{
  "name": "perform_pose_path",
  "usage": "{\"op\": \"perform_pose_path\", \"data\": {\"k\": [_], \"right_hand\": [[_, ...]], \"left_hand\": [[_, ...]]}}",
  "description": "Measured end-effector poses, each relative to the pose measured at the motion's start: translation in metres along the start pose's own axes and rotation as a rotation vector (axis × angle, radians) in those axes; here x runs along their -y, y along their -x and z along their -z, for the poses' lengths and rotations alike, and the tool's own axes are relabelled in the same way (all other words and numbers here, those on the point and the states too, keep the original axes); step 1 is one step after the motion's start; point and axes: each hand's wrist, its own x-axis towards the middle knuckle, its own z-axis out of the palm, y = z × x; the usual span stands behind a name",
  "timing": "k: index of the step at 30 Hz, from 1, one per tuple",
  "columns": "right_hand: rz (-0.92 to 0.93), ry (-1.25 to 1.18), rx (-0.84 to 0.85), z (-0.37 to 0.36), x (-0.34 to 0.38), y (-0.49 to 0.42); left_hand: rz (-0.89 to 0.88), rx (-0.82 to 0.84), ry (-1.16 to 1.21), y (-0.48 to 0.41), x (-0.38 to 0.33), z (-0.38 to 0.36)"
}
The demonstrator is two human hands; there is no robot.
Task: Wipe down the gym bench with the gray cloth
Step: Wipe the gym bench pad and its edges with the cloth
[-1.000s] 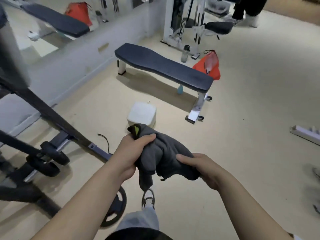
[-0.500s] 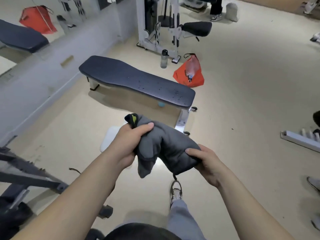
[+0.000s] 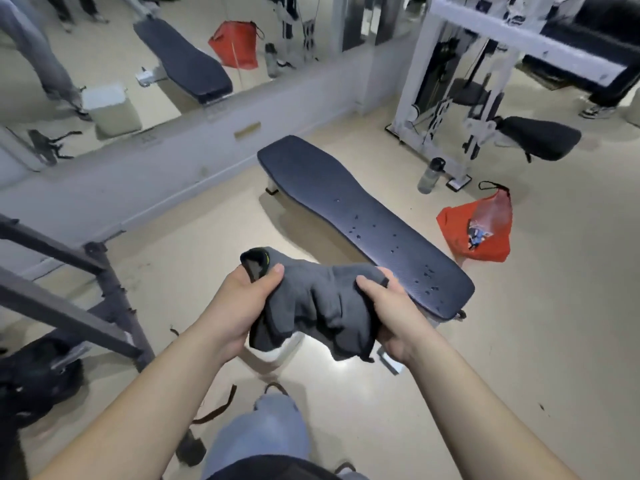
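Head view, one moment, gym floor. Item: gray cloth [image 3: 322, 303], bunched and crumpled, held in the air between both hands, near centre of scene. Left hand [image 3: 239, 306] closed on the cloth's left end, thumb on top; a dark folded corner with a yellow-green mark sticks up above that thumb. Right hand [image 3: 391, 317] closed on the cloth's right end, fingers curled over the upper edge, loose folds hanging below both grips.

Item: gym bench [image 3: 349, 216], flat, dark padded top, running from far centre toward near right; small water droplets scattered on its nearer half. The cloth is held in front of the bench's near end and does not touch the pad; the right hand overlaps that near end in view.

Other items: orange bag [image 3: 474, 237] on the floor just right of the bench; clear water bottle [image 3: 429, 176] upright on the floor beyond the bag, beside a white weight machine [image 3: 450, 98] at far right. Mirror [image 3: 173, 46] along the far left wall. Dark metal frame [image 3: 86, 299] at near left. White block [image 3: 273, 355] on the floor under the cloth, partly hidden.
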Motion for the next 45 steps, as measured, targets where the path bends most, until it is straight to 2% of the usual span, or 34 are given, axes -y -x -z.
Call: {"op": "perform_pose_path", "data": {"k": [5, 11, 16, 22, 25, 31, 35, 38, 42, 45], "right_hand": [[0.073, 0.051, 0.023, -0.061, 0.061, -0.060], [0.026, -0.004, 0.090, -0.097, 0.118, -0.127], [0.000, 0.015, 0.115, -0.104, 0.159, -0.194], [-0.034, 0.029, 0.142, -0.097, 0.222, -0.301], [-0.058, 0.016, 0.191, -0.093, 0.254, -0.347], [-0.123, 0.085, 0.295, -0.081, 0.315, -0.416], [-0.193, 0.089, 0.374, -0.082, 0.334, -0.458], [-0.245, 0.065, 0.347, -0.093, 0.338, -0.488], [-0.189, 0.267, 0.241, -0.124, 0.329, -0.525], [-0.161, 0.303, 0.263, -0.159, 0.313, -0.554]], "left_hand": [[-0.032, -0.035, -0.045, -0.071, -0.047, 0.016], [-0.014, 0.066, -0.018, -0.156, -0.092, -0.007], [-0.007, 0.110, -0.068, -0.228, -0.120, -0.035], [0.005, 0.086, -0.094, -0.335, -0.155, -0.080], [0.027, 0.025, -0.083, -0.384, -0.174, -0.103], [0.067, 0.060, -0.035, -0.446, -0.212, -0.139], [0.073, 0.027, -0.050, -0.485, -0.222, -0.135], [0.089, -0.019, -0.081, -0.517, -0.228, -0.120], [0.109, -0.039, -0.153, -0.564, -0.235, -0.087], [0.142, -0.035, -0.224, -0.606, -0.242, -0.055]]}}
